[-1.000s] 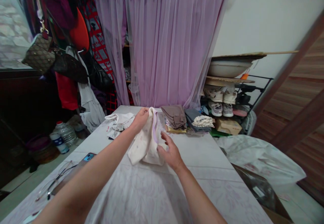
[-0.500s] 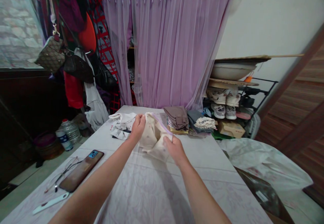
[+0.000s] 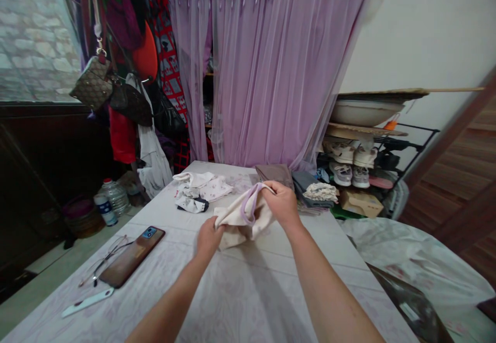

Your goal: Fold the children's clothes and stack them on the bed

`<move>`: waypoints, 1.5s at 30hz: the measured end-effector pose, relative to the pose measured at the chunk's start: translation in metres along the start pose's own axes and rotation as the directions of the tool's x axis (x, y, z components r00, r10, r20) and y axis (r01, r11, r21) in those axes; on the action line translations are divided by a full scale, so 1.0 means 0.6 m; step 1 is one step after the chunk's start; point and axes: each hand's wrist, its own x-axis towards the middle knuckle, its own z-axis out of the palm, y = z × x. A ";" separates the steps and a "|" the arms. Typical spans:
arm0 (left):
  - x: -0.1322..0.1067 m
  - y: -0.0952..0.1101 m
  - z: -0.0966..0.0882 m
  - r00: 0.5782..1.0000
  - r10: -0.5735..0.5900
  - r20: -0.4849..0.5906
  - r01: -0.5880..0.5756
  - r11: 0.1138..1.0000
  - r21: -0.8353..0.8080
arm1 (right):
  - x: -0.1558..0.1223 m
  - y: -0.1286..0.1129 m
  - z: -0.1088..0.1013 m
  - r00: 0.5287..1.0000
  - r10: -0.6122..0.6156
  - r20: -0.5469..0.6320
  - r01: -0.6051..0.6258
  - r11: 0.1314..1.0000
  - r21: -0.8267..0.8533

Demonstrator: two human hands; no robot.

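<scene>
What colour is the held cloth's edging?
The edging is pale purple; head view shows it.

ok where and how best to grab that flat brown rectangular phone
Probably its long edges near the blue camera block, coming from above on the right: the phone lies flat, and thin-framed eyeglasses sit close along its left edge toward the near end.

There are two hands (image 3: pixel 209 237) (image 3: pixel 284 206), one held garment (image 3: pixel 262 218) and one phone (image 3: pixel 132 258).
</scene>
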 end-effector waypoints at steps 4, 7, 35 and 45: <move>0.048 0.016 -0.068 0.977 0.107 -0.183 -0.113 0.993 -0.021 | 0.017 -0.012 -0.052 0.995 -0.059 -0.080 0.046 0.988 -0.148; 0.064 0.064 -0.125 0.911 0.237 -0.339 -0.249 0.968 0.008 | 0.022 -0.032 -0.094 0.977 -0.130 -0.169 0.095 0.975 -0.201; 0.053 -0.044 -0.013 0.965 0.093 0.245 -0.222 0.788 0.574 | -0.172 0.289 -0.017 0.948 0.279 0.155 -0.132 0.785 -0.605; 0.042 -0.032 -0.036 0.921 0.009 0.390 -0.225 0.829 0.512 | -0.197 0.308 -0.030 0.992 0.125 0.014 -0.098 0.834 -0.544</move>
